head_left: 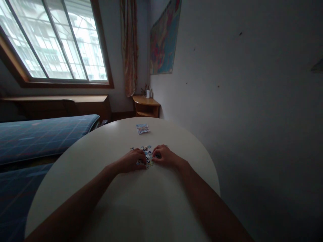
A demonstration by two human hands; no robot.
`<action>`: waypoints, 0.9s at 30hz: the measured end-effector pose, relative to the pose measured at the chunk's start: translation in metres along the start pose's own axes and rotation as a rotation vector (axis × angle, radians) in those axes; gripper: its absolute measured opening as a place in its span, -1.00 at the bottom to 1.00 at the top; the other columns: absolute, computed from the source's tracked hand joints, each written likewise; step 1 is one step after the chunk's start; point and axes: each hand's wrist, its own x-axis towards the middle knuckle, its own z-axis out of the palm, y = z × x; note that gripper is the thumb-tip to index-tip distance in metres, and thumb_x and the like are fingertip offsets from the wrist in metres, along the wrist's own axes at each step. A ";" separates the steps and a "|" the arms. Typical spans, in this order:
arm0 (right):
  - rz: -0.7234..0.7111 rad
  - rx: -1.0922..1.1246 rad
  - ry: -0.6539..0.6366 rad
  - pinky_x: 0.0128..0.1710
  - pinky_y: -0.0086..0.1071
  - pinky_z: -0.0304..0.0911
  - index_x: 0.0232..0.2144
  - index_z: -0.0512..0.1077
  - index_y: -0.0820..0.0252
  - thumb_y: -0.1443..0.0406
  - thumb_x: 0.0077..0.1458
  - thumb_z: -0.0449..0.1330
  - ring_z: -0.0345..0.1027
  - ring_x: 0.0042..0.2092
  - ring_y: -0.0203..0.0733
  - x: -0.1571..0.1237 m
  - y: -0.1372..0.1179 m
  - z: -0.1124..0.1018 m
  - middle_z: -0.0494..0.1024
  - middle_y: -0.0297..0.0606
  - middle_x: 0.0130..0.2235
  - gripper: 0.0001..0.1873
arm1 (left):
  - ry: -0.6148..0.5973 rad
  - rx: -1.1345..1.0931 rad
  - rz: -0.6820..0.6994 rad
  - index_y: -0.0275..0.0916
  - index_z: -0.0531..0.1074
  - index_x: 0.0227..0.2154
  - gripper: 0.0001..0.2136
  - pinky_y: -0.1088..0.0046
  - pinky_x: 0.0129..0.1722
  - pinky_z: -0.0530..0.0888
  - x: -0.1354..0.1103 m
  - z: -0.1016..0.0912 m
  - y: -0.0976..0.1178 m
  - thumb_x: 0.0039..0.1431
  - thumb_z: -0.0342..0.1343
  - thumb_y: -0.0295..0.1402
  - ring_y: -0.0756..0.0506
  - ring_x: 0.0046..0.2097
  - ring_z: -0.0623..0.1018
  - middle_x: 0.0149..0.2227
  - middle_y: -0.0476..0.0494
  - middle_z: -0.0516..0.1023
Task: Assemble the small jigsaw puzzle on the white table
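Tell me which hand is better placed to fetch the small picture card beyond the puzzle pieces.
Left, probably. The left hand lies almost straight below the picture card in the view; the right hand sits further aside. Both rest on the puzzle pieces, so the margin is small.

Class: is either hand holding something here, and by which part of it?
Cannot be told. Both the left hand and right hand rest on the puzzle pieces; any pinched piece is too small to see.
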 end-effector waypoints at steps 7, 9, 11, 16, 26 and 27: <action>-0.006 0.075 0.034 -0.06 -0.33 0.20 -0.35 0.56 0.20 0.27 0.05 0.33 0.40 -0.13 -0.17 -0.002 -0.003 -0.004 0.59 -0.23 -0.26 -0.89 | 0.051 -0.064 -0.096 -0.18 0.53 -0.37 -0.85 0.40 -0.13 0.38 0.001 -0.002 -0.003 0.19 0.15 -0.23 -0.10 -0.21 0.51 -0.30 -0.06 0.58; 0.012 0.092 0.096 -0.10 -0.36 0.21 -0.34 0.55 0.20 0.27 0.07 0.32 0.41 -0.18 -0.21 -0.001 -0.002 -0.006 0.59 -0.24 -0.28 -0.89 | 0.120 -0.066 -0.181 -0.19 0.53 -0.36 -0.85 0.41 -0.19 0.40 0.001 -0.003 -0.008 0.19 0.14 -0.24 -0.10 -0.24 0.52 -0.32 -0.08 0.58; 0.037 0.069 0.164 -0.11 -0.36 0.21 -0.36 0.54 0.20 0.30 0.06 0.33 0.41 -0.20 -0.23 0.000 0.000 -0.006 0.59 -0.25 -0.29 -0.92 | 0.188 -0.036 -0.213 -0.19 0.53 -0.35 -0.85 0.40 -0.19 0.41 0.001 -0.004 -0.013 0.19 0.14 -0.24 -0.10 -0.24 0.52 -0.32 -0.09 0.58; 0.030 -0.022 0.130 -0.14 -0.36 0.22 -0.38 0.57 0.19 0.28 0.03 0.36 0.41 -0.21 -0.21 0.001 0.001 -0.005 0.58 -0.23 -0.28 -0.91 | 0.194 0.048 -0.147 -0.17 0.51 -0.36 -0.85 0.38 -0.13 0.41 -0.001 -0.004 -0.017 0.21 0.11 -0.25 -0.12 -0.17 0.52 -0.27 -0.11 0.58; -0.064 -0.041 0.034 0.01 -0.28 0.19 -0.28 0.61 0.11 0.19 0.01 0.36 0.40 -0.10 -0.15 -0.003 -0.004 -0.003 0.55 -0.19 -0.14 -0.81 | 0.133 0.018 -0.102 -0.12 0.57 -0.29 -0.81 0.37 -0.07 0.40 -0.003 -0.003 -0.017 0.25 0.09 -0.18 -0.13 -0.12 0.52 -0.24 -0.10 0.59; -0.070 -0.033 0.033 0.01 -0.28 0.20 -0.27 0.61 0.10 0.20 0.02 0.35 0.39 -0.09 -0.15 -0.003 -0.003 -0.001 0.55 -0.18 -0.13 -0.80 | 0.134 0.014 -0.102 -0.11 0.57 -0.26 -0.80 0.36 -0.05 0.40 -0.003 -0.003 -0.017 0.25 0.09 -0.18 -0.13 -0.11 0.51 -0.22 -0.10 0.59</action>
